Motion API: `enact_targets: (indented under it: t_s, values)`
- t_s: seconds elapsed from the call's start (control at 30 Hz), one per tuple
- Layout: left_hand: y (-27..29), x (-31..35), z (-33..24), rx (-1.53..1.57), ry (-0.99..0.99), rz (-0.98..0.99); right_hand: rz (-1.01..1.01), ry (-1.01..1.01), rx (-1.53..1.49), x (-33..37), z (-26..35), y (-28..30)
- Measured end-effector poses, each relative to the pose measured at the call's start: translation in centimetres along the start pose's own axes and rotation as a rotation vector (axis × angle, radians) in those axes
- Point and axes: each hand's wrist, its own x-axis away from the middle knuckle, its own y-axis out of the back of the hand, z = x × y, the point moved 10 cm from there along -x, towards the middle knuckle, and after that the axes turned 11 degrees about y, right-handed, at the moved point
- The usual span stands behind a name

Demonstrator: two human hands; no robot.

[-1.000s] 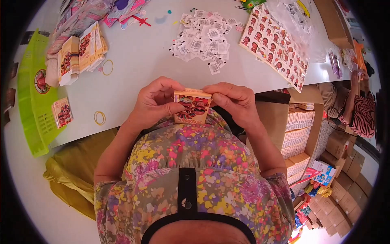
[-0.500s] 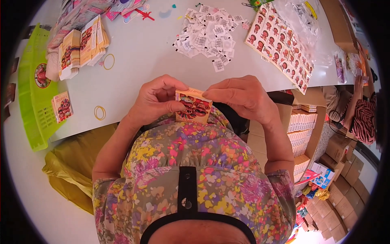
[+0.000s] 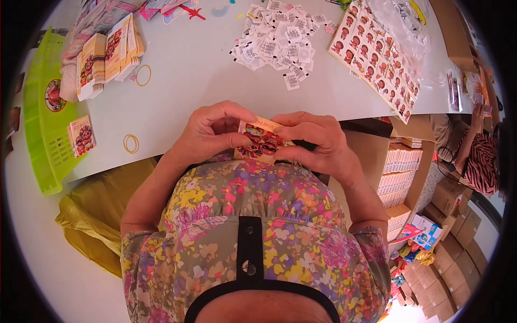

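Note:
A small orange and red printed carton point(image 3: 259, 145) is held in front of my chest, by the near edge of the table. My left hand point(image 3: 212, 129) grips its left side, thumb across the front and fingers behind the top. On the right side, my right hand point(image 3: 318, 140) pinches the carton's edge, with the index finger near the top corner and the thumb lower down. Cartoon figures cover the carton's front face. Its back and the fingertips behind it are hidden.
Flat folded cartons point(image 3: 116, 51) stand at the left beside a green plastic basket point(image 3: 46, 118). Rubber bands point(image 3: 131, 144) lie nearby. Small white packets point(image 3: 280, 40) form a heap at the back, and sticker sheets point(image 3: 377, 62) lie right of it. A cardboard box point(image 3: 398, 167) of packed cartons stands right.
My right hand has moved from the carton's top corner down onto its right side, with the thumb now in front. The carton has shifted slightly to the right.

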Motion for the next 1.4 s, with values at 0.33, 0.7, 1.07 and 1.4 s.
enact_targets:
  t_s: [0.33,0.7,1.07,1.4]
  values:
    - [-0.7,-1.5,-0.8,-0.221,-0.031,0.018,-0.196,-0.232,-0.124,1.6,-4.1,2.3]
    - [1.2,-3.2,-3.8,-0.086,-0.345,-0.232,-0.911,-0.481,-0.927,1.8,-10.9,0.0]
    - [4.3,0.6,-6.4,-0.900,-0.412,-0.672,-0.338,-0.237,-0.172,-4.6,-4.0,-0.7]
    - [8.2,0.7,-5.8,-0.809,-0.399,-0.774,-0.273,-0.200,0.920,-6.3,-9.1,9.3]
